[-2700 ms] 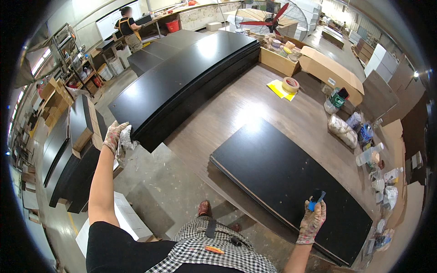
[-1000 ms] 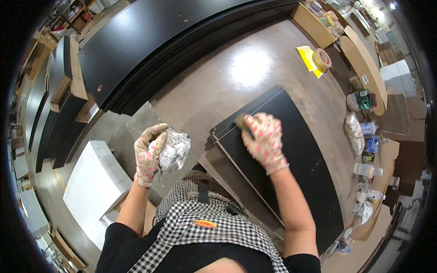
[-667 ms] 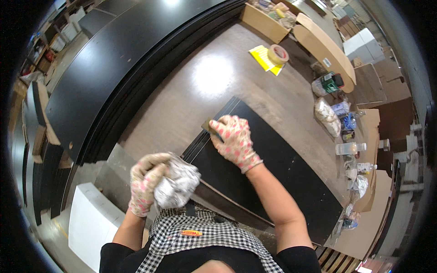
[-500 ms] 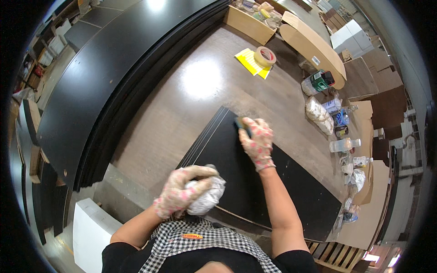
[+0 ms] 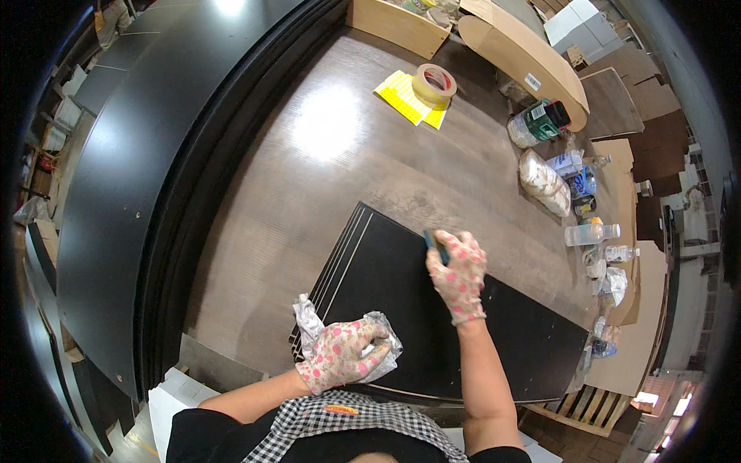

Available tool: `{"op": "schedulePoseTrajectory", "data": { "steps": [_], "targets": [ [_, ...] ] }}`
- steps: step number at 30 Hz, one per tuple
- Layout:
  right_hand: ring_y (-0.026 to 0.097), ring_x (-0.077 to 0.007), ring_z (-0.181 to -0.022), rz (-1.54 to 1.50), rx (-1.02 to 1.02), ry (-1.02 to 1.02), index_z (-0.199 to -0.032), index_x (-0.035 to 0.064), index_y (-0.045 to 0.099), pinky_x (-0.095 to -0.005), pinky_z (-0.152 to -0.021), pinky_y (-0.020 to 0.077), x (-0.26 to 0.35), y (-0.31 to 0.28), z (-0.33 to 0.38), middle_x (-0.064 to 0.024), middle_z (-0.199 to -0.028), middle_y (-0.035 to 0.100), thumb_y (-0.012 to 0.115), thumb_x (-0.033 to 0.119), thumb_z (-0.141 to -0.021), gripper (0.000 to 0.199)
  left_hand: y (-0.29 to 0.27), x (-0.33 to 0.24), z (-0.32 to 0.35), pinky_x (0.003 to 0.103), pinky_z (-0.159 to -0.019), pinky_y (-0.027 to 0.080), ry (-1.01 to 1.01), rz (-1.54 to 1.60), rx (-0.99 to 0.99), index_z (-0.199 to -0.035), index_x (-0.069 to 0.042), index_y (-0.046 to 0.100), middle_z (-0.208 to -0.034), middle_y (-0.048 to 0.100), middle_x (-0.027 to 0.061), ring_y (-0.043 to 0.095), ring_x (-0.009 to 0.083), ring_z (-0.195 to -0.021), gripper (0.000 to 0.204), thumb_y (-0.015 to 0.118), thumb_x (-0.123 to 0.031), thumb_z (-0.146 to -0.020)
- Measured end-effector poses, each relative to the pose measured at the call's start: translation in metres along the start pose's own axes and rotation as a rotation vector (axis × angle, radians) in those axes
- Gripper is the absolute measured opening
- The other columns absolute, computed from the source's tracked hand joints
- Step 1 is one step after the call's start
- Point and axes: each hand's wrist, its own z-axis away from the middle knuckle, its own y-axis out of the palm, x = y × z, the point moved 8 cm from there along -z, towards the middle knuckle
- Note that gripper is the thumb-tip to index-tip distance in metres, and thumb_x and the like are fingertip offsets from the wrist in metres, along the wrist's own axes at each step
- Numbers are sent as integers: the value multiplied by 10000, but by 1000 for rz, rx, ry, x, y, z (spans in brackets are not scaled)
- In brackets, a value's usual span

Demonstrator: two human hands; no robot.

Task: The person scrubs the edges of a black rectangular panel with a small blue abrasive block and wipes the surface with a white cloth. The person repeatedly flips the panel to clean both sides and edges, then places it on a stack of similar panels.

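Observation:
A stack of black boards (image 5: 386, 278) lies on a dark wood-grain worktop (image 5: 324, 170) in front of me. My left hand (image 5: 340, 355), in a pink-dotted glove, presses a crumpled grey rag (image 5: 309, 320) onto the near left part of the top board. My right hand (image 5: 459, 274), gloved the same way, grips a small blue tool (image 5: 434, 243) and holds its tip against the board's far edge.
A roll of tape (image 5: 434, 81) sits on yellow sheets (image 5: 405, 96) at the far side. A green-lidded jar (image 5: 540, 123), a filled plastic bag (image 5: 544, 181) and small bottles (image 5: 590, 231) line the right. Long curved black panels (image 5: 131, 154) run along the left.
Both hands came down from raised positions onto the black board. The left hand with the rag moved right onto the board; the right hand slid along its far edge.

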Motion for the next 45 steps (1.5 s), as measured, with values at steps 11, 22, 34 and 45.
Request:
{"op": "schedulePoseTrajectory", "data": {
  "steps": [11, 22, 34, 45],
  "targets": [
    [633, -298, -775, -70, -211, -107, -1021, 129, 752, -442, -681, 499, -47, -3, 44, -121, -829, 631, 741, 181, -763, 264, 5, -3, -10, 404, -630, 542, -9, -124, 32, -865, -62, 674, -783, 700, 130, 699, 292, -693, 135, 710, -191, -867],
    [642, -274, -787, -11, -305, -44, -1026, 178, 752, -430, -685, 493, -103, -18, 73, -90, -868, 640, 715, 285, -817, 238, 22, -7, -21, 415, -711, 558, -119, -313, 189, -877, -39, 700, -868, 716, 160, 711, 330, -782, 176, 665, -211, -880],
    [657, -306, -814, -89, -331, -48, -1049, 149, 752, -446, -741, 519, -206, -37, 115, -126, -881, 646, 747, 248, -799, 270, 143, -42, -56, 416, -775, 557, -168, -436, 373, -919, -35, 733, -927, 726, 162, 711, 344, -840, 284, 636, -301, -898],
    [610, -252, -798, 33, -270, -81, -1097, 210, 733, -422, -724, 457, -415, -85, 186, -68, -876, 590, 739, 261, -791, 309, 281, -96, -166, 435, -925, 554, 68, -634, 90, -1349, -55, 562, -1428, 530, 188, 670, 388, -1088, 498, 678, -264, -912]
  ]
}}
